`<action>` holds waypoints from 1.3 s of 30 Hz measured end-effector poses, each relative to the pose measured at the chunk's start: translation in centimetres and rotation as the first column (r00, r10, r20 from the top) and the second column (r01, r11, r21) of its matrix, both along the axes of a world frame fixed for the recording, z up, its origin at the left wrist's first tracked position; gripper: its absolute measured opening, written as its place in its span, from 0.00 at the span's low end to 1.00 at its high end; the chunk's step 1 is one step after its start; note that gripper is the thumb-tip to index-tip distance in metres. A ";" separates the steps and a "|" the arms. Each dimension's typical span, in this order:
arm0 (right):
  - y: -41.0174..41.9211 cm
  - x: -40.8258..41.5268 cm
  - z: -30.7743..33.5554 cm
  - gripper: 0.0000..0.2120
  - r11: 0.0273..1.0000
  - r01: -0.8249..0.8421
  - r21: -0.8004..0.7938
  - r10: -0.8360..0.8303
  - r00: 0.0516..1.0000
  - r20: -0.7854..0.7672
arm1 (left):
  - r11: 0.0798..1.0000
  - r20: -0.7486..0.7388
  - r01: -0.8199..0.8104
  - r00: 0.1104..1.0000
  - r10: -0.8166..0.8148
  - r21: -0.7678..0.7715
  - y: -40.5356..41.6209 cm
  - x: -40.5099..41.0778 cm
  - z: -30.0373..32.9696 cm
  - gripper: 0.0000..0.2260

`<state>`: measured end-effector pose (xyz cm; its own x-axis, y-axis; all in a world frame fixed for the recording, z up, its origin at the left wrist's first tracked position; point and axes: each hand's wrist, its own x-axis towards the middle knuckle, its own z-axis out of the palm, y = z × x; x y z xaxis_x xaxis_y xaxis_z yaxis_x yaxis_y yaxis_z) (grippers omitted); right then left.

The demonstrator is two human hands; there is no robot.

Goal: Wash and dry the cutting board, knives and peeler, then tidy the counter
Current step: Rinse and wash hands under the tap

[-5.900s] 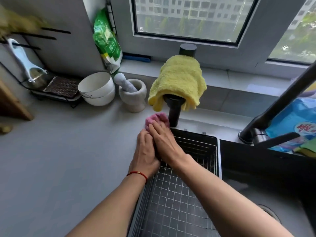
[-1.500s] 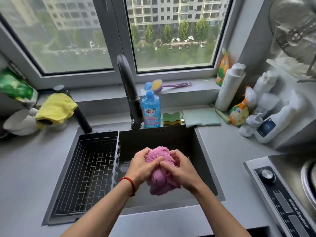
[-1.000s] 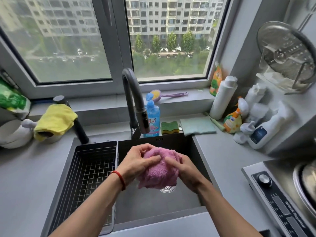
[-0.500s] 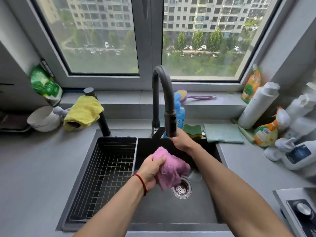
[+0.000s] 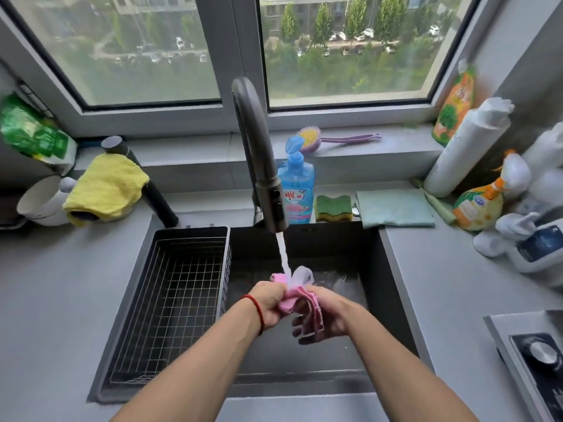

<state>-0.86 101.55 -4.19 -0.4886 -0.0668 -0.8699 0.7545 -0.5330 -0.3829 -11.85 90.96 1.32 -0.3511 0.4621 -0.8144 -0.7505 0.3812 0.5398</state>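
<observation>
Three cloths (image 5: 300,303), one sponge (image 5: 333,208), one faucet (image 5: 259,153)

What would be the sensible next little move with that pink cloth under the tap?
Probably rub and squeeze the pink cloth in the stream: water runs from the faucet onto it, and the left hand and right hand both grip it over the sink.

The cloth (image 5: 300,303) I'm rinsing is pink, and my wrist band (image 5: 257,309) is red. The towel (image 5: 106,187) is yellow, the soap bottle (image 5: 297,193) blue.
</observation>
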 end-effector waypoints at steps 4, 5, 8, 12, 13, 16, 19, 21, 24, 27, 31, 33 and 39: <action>-2.8 0.6 -1.6 0.05 0.957 0.290 0.016 -0.290 0.957 -0.034 | 0.992 0.008 0.026 1.000 -0.025 -0.120 -0.9 0.4 -2.0 0.10; -3.1 0.5 -2.1 0.05 0.920 0.379 0.102 -0.375 0.926 -0.050 | 0.987 0.016 0.054 0.999 -0.052 -0.148 -1.0 0.3 -2.5 0.10; -3.2 0.2 -1.8 0.12 0.769 0.578 0.273 -0.574 0.812 -0.103 | 0.971 0.048 0.104 0.994 -0.096 -0.215 -1.2 0.5 -3.4 0.13; -3.6 -0.5 -0.9 0.11 0.724 0.541 0.428 -0.535 0.832 -0.146 | 0.959 -0.078 0.110 0.988 -0.135 -0.262 -0.4 1.3 -4.2 0.16; -3.6 -0.6 -0.8 0.10 0.700 0.494 0.515 -0.498 0.855 -0.145 | 0.952 -0.124 0.139 0.976 -0.178 -0.273 -0.4 1.5 -4.2 0.17; -3.1 -0.5 -0.4 0.11 0.624 0.318 0.714 -0.343 0.932 -0.115 | 0.923 -0.242 0.214 0.923 -0.298 -0.321 -0.7 1.6 -4.6 0.18; -2.6 -0.6 0.1 0.16 0.604 0.160 0.781 -0.193 0.980 -0.052 | 0.879 -0.364 0.256 0.836 -0.411 -0.402 -1.2 1.2 -5.3 0.16; -2.7 -1.0 0.6 0.16 0.600 0.066 0.798 -0.107 0.994 -0.002 | 0.852 -0.419 0.292 0.772 -0.478 -0.434 -1.5 1.1 -5.5 0.12; -3.4 -1.7 1.7 0.10 0.581 -0.069 0.811 0.041 0.998 0.055 | 0.915 -0.378 0.248 0.852 -0.363 -0.318 -1.4 1.8 -5.1 0.11; -3.1 -2.2 2.9 0.09 0.767 0.003 0.642 0.022 0.999 -0.031 | 0.964 -0.014 0.228 0.973 -0.232 -0.134 -1.6 2.3 -4.5 0.06; -0.2 -3.9 6.3 0.09 0.839 -0.148 0.524 0.206 0.977 -0.053 | 0.998 0.129 0.058 0.990 -0.061 0.028 -2.5 1.6 -4.6 0.01; 1.5 -6.0 7.7 0.10 0.655 -0.164 0.738 0.276 0.961 -0.031 | 0.998 0.152 0.042 0.988 -0.034 -0.056 -2.6 1.5 -4.5 0.04; 4.5 -12.5 11.1 0.17 0.850 0.512 -0.125 -0.519 0.774 -0.363 | 0.996 0.378 0.090 0.923 -0.075 -0.023 -2.9 0.2 -3.2 0.10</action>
<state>-13.36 106.04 6.90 -0.7372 0.2743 -0.6175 0.1678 -0.8109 -0.5606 -11.61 88.03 -1.92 0.0223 0.4417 -0.8969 -0.8604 0.4654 0.2078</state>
